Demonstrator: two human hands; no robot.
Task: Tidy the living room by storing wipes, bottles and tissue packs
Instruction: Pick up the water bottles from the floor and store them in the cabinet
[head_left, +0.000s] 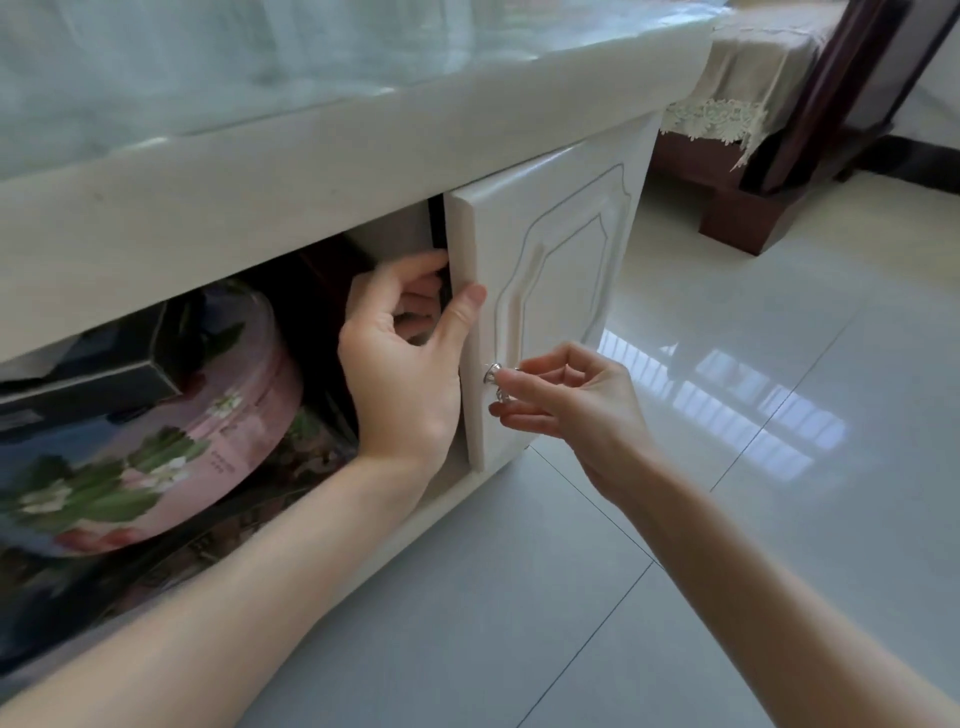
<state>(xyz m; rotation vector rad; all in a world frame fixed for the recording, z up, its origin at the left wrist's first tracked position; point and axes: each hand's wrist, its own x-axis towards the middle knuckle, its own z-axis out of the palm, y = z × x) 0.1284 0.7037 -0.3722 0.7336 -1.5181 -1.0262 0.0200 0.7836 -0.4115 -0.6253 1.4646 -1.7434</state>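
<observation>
Your left hand grips the free edge of the white cabinet door, thumb on its face, fingers curled behind. At four o'clock from it, your right hand pinches the silver knob between fingertips. At nine o'clock, the open shelf holds a pink floral round box. You have no wipes, bottles or tissue packs in view.

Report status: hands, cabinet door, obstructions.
Left hand grips cabinet door edge; right hand pinches silver knob. Door ajar. Pink floral tin fills open shelf alongside.
</observation>
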